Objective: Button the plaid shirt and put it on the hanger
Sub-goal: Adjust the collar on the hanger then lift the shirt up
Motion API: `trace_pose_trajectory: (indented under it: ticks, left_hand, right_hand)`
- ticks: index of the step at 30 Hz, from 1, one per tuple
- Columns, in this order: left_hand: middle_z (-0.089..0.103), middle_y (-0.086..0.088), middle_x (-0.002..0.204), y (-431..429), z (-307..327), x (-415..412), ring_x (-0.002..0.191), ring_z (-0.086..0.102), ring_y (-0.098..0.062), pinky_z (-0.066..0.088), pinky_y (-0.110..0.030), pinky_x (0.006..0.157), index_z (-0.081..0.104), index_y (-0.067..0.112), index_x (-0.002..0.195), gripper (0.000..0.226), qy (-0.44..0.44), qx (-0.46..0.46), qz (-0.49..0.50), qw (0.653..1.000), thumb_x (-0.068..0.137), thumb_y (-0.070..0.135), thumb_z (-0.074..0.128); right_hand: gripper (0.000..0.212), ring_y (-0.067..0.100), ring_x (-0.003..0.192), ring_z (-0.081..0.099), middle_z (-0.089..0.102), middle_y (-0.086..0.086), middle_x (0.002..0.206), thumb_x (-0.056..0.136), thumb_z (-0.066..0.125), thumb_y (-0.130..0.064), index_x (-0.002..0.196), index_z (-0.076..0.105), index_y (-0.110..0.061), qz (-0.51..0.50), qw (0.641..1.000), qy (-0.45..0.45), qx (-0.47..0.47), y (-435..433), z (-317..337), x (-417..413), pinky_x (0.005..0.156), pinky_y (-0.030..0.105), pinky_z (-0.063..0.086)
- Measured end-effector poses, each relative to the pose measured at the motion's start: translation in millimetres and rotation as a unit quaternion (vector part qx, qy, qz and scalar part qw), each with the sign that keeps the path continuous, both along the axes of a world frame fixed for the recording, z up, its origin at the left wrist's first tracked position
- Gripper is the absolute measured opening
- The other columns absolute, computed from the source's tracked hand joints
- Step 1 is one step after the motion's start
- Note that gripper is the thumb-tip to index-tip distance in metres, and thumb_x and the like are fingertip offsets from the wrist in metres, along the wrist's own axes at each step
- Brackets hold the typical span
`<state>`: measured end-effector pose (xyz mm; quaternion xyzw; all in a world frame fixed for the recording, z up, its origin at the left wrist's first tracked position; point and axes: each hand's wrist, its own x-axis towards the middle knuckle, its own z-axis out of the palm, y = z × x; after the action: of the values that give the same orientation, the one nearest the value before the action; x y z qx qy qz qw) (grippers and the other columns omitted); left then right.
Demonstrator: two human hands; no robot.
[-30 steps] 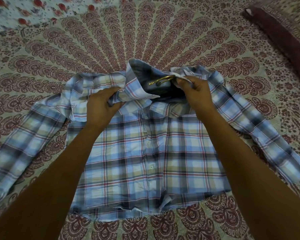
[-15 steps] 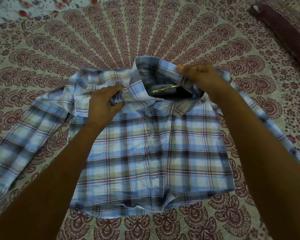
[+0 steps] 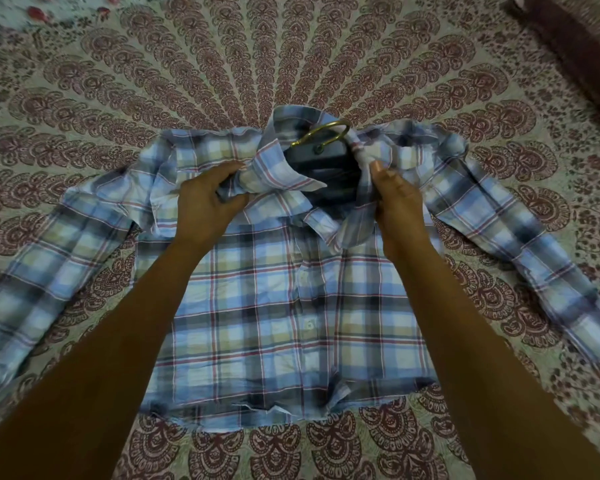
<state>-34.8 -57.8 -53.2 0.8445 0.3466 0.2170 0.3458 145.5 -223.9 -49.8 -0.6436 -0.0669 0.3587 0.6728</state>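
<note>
A blue, cream and red plaid shirt (image 3: 274, 306) lies flat on the bed, front up, its placket closed with white buttons and its sleeves spread to both sides. A dark hanger (image 3: 326, 164) sits inside the open neck, its brass hook (image 3: 323, 131) poking out over the collar. My left hand (image 3: 205, 199) grips the left collar flap and the fabric under it. My right hand (image 3: 395, 199) pinches the right collar edge beside the hanger. Most of the hanger is hidden under the shirt.
The shirt rests on a bedspread (image 3: 291, 57) with a red and cream mandala print. A dark maroon bolster (image 3: 575, 46) lies at the far right corner. A white floral cloth (image 3: 32, 15) shows at the top left.
My right hand has come down from the back of the collar to the right collar edge. The brass hook now stands free above the collar. My left hand has stayed on the left collar.
</note>
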Motion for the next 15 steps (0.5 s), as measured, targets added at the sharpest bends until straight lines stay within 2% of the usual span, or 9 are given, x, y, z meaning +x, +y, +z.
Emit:
trace_pose_trajectory:
  ticks: [1,3,6,7,9,11,12,13,15]
  left_hand:
    - [0.066,-0.018,0.113,0,0,0,0.100,0.058,-0.022,0.042,-0.020,0.089,0.059,0.004,0.121,0.042,-0.001,-0.002,-0.001,1.000,0.080,0.006,0.069]
    - [0.066,-0.018,0.111,2,-2,-1,0.102,0.060,-0.026,0.043,-0.023,0.088,0.059,0.005,0.120,0.041,0.002,-0.007,-0.003,1.000,0.080,0.007,0.069]
    - [0.066,-0.012,0.111,3,-4,-1,0.101,0.057,-0.018,0.040,-0.010,0.087,0.059,0.006,0.120,0.041,-0.004,-0.015,0.001,1.000,0.080,0.008,0.069]
    - [0.065,-0.010,0.110,3,-4,0,0.100,0.056,-0.016,0.040,-0.007,0.086,0.059,0.006,0.120,0.041,-0.008,-0.019,0.006,1.000,0.081,0.008,0.069]
    - [0.065,-0.011,0.111,2,-4,1,0.101,0.057,-0.018,0.044,-0.017,0.091,0.059,0.005,0.120,0.040,-0.010,-0.025,0.013,1.000,0.081,0.008,0.069]
    - [0.065,-0.016,0.115,1,-5,2,0.104,0.059,-0.024,0.046,-0.032,0.095,0.060,0.005,0.121,0.042,-0.001,-0.019,0.011,1.000,0.080,0.008,0.070]
    - [0.065,-0.016,0.115,1,-5,2,0.104,0.059,-0.022,0.046,-0.032,0.094,0.059,0.005,0.121,0.043,0.002,-0.012,0.008,1.000,0.080,0.008,0.071]
    - [0.065,-0.016,0.115,1,-5,2,0.103,0.057,-0.019,0.045,-0.028,0.093,0.059,0.005,0.121,0.044,0.006,-0.006,0.006,1.000,0.079,0.008,0.071]
    - [0.065,-0.015,0.117,2,-5,0,0.103,0.055,-0.015,0.042,-0.023,0.091,0.058,0.006,0.122,0.046,0.011,-0.004,0.004,1.000,0.078,0.007,0.072]
  right_hand:
    - [0.020,0.024,0.081,0.054,0.061,0.007,0.079,0.085,0.058,-0.036,0.076,0.062,-0.019,0.005,1.000,-0.013,-0.006,-1,1,-1,0.077,0.036,0.046]
    - [0.022,0.019,0.069,0.053,0.062,0.000,0.070,0.093,0.051,-0.029,0.074,0.058,-0.019,-0.017,1.000,-0.020,0.008,-1,4,4,0.068,0.030,0.044]
    - [0.027,0.006,0.059,0.056,0.063,-0.010,0.059,0.097,0.044,-0.021,0.074,0.056,-0.017,-0.032,0.997,-0.006,0.070,-1,11,12,0.058,0.021,0.046]
    - [0.027,0.003,0.055,0.054,0.060,-0.010,0.056,0.097,0.046,-0.021,0.071,0.054,-0.017,-0.010,0.998,-0.026,0.050,-2,11,11,0.056,0.019,0.045]
    - [0.026,0.000,0.053,0.053,0.056,-0.003,0.062,0.093,0.052,-0.018,0.068,0.049,-0.017,0.069,0.992,-0.100,-0.042,-4,3,5,0.055,0.015,0.045]
    - [0.021,0.003,0.061,0.056,0.058,0.002,0.072,0.087,0.063,-0.018,0.070,0.051,-0.017,0.171,0.950,-0.193,-0.173,-9,-16,2,0.061,0.014,0.046]
    - [0.018,0.004,0.063,0.055,0.060,0.002,0.075,0.084,0.066,-0.019,0.071,0.053,-0.017,0.190,0.925,-0.238,-0.226,-13,-24,1,0.062,0.013,0.046]
    - [0.014,0.003,0.065,0.055,0.062,0.001,0.077,0.083,0.066,-0.017,0.074,0.056,-0.018,0.170,0.917,-0.263,-0.246,-16,-29,2,0.063,0.015,0.047]
    - [0.006,-0.001,0.069,0.056,0.063,-0.001,0.081,0.086,0.060,-0.013,0.083,0.058,-0.018,0.065,0.938,-0.274,-0.203,-20,-29,2,0.065,0.019,0.048]
